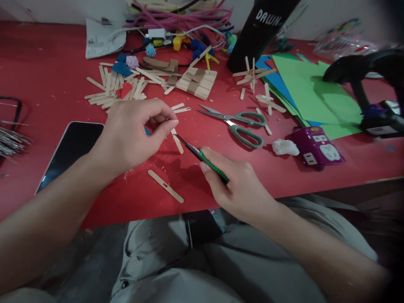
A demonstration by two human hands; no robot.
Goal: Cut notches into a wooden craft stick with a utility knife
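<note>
Between the thumb and fingers of my left hand [132, 132] a wooden craft stick [177, 142] is pinched, its lower end sticking out toward me. My right hand [233, 179] is closed around a green utility knife [214, 166]. The knife's blade points up and left, its tip at or very close to the stick's edge. Nearer the table's front edge lies another craft stick [166, 186] with a small slot in its middle. Grey-handled scissors [235, 122] rest partly open beyond my right hand.
Loose craft sticks [107, 86] and a taped bundle [198, 82] lie at the back. A phone [71, 147] is beside my left forearm. Farther right are crossed stick pieces [269, 101], green paper [318, 92], a purple box [317, 145] and a black cylinder [252, 38].
</note>
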